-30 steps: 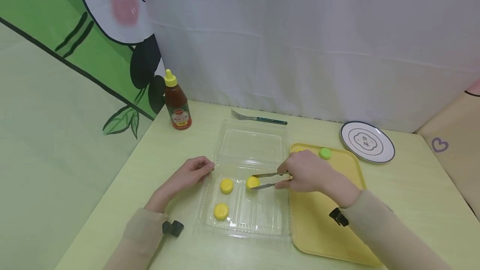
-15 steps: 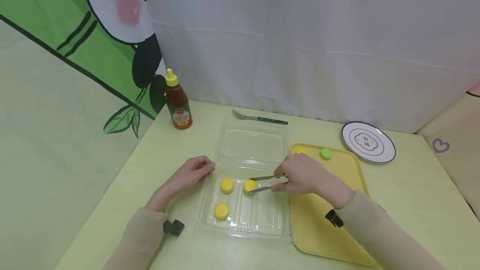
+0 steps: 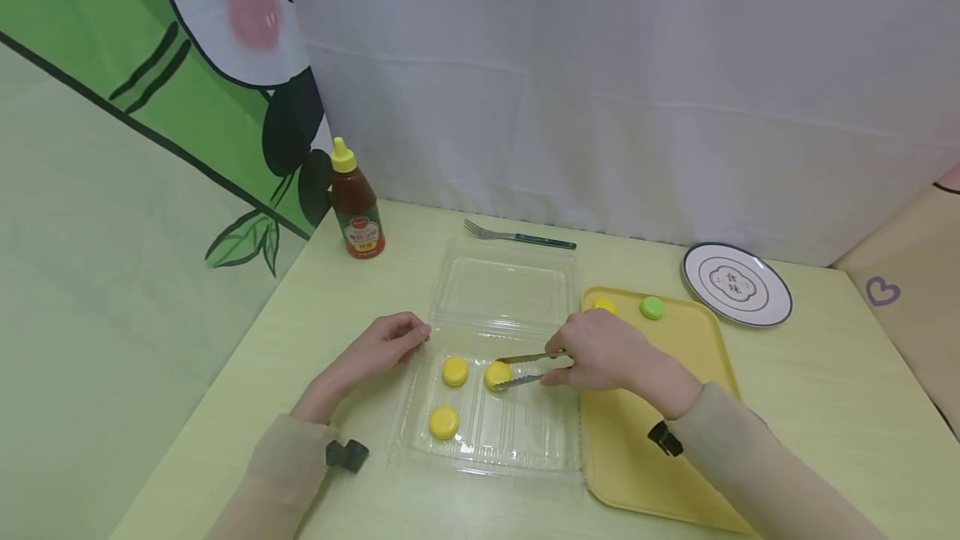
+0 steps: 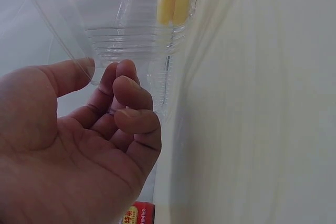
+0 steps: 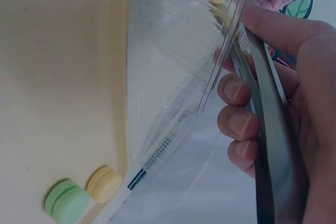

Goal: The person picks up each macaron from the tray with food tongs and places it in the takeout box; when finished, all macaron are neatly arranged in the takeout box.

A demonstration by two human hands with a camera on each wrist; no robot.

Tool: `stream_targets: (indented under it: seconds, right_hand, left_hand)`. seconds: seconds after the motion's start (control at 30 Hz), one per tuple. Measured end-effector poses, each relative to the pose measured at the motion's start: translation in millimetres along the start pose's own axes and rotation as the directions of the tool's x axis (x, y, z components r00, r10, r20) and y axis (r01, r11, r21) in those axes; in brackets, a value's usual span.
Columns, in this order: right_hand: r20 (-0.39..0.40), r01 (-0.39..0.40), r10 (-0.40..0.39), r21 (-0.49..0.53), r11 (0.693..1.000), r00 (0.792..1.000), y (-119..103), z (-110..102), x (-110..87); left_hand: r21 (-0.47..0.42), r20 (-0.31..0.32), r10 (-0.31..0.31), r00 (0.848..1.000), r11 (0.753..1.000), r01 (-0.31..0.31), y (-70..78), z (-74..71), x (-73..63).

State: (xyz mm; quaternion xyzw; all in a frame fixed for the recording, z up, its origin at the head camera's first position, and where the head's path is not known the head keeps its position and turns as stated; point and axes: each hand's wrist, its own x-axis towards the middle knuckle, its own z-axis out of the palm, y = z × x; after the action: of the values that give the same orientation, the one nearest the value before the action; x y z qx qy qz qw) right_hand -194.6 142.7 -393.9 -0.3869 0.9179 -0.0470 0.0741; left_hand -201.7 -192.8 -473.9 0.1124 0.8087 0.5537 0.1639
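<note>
My right hand (image 3: 603, 348) grips metal tongs (image 5: 275, 145). Their serrated tips lie on either side of a yellow macaron (image 3: 497, 376) in the base of a clear plastic clamshell box (image 3: 525, 432); whether they squeeze it I cannot tell. Two more yellow macarons, one farther back (image 3: 454, 371) and one nearer me (image 3: 444, 422), sit to its left. At the box's left edge, my left hand (image 3: 386, 344) pinches the rim between thumb and fingers, as the left wrist view shows. The box's lid (image 3: 498, 286) lies folded back, away from me.
Right of the box lies a yellow tray (image 3: 645, 457) with a green macaron (image 3: 652, 307) and a yellow macaron (image 3: 603, 305). Behind are a fork (image 3: 525, 238), a sauce bottle (image 3: 360, 219) at left and a white plate (image 3: 737, 284) at right.
The tongs and the macaron between their tips have shifted slightly left and towards me. My left hand has stayed at the box's edge.
</note>
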Motion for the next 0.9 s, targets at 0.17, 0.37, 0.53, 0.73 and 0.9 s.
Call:
stream_targets:
  seconds: [0.17, 0.37, 0.53, 0.73, 0.9]
  right_hand:
    - [0.001, -0.004, 0.004, 0.006, 1.0, 1.0, -0.1, 0.4, 0.0]
    - [-0.01, 0.007, -0.007, 0.003, 1.0, 1.0, 0.1, 1.5, 0.2]
    - [-0.014, 0.008, -0.008, -0.004, 1.0, 1.0, -0.1, 1.5, 0.1]
    - [-0.014, 0.004, -0.004, -0.013, 1.0, 1.0, -0.8, 0.2, 0.3]
    - [-0.016, 0.0, 0.0, -0.012, 1.0, 1.0, -1.9, -1.5, -0.5]
  left_hand:
    - [0.005, 0.001, -0.006, 1.0, 1.0, 0.006, 0.4, -0.1, 0.0]
    - [-0.002, -0.006, -0.02, 1.0, 1.0, 0.02, 0.5, 0.1, 0.8]
    - [-0.001, -0.007, -0.029, 1.0, 1.0, 0.029, -0.9, -0.3, 1.8]
    - [0.004, -0.006, -0.029, 1.0, 1.0, 0.029, -2.0, -0.5, 2.5]
    - [0.007, -0.012, -0.032, 0.999, 0.999, 0.032, -1.3, 0.0, 2.3]
